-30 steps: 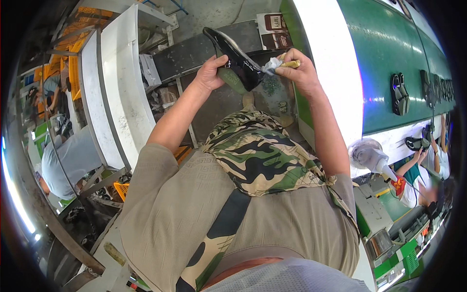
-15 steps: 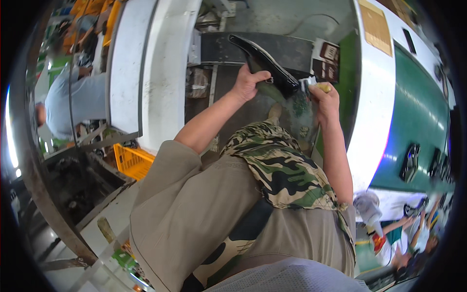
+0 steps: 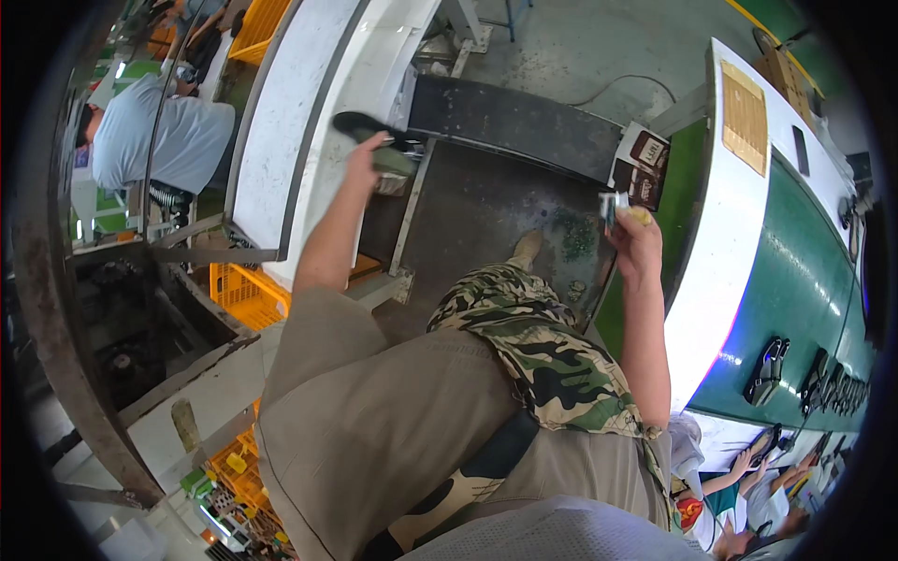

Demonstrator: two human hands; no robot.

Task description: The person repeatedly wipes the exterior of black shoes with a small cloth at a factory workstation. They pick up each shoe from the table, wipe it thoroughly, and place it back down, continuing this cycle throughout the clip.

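Note:
My left hand (image 3: 363, 161) is closed around a black shoe (image 3: 360, 122), which is slightly blurred and over the white ledge to my left. My right hand (image 3: 638, 245) grips a small brush (image 3: 638, 215) with a yellowish handle, its fingers wrapped about it. The brush's pale head points up and to the left, apart from the shoe. How the shoe's underside meets the ledge is hard to make out.
A dark bench strip (image 3: 514, 122) crosses ahead, with a brown-and-white box (image 3: 644, 154) at its right end. At right runs a green conveyor belt (image 3: 786, 252) with several black shoes (image 3: 769, 369). A yellow crate (image 3: 248, 292) stands at left. Other people work on both sides.
My left hand has carried the shoe left, away from the brush, to the white ledge. My right hand has dropped slightly and still holds the brush. The view has shifted.

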